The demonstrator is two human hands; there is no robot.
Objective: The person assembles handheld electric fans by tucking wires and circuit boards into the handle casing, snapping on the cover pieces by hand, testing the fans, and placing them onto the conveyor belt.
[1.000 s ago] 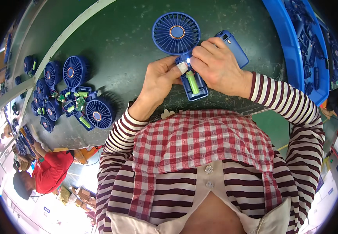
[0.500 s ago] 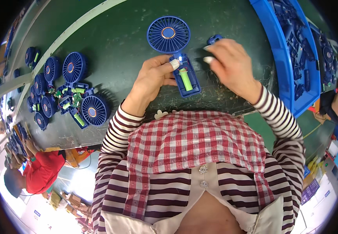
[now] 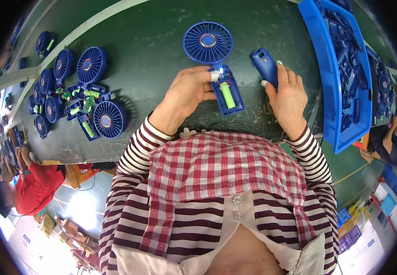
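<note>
the handheld fan at the frame's upper centre, probably light and stiff, is pinched at its open handle's left rim by the left hand, a sound hold; right of it, the half-curled right hand grips the likely slippery blue handle cover by its lower end. the green battery cell and thin wires look fragile.

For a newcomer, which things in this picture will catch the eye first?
Probably the blue fan at centre, held in the left hand, its open handle showing a green cell and a small bright light. To its right, the right hand grips a blue casing. Then come the clustered fans at left and the blue bin of parts at right.
</note>
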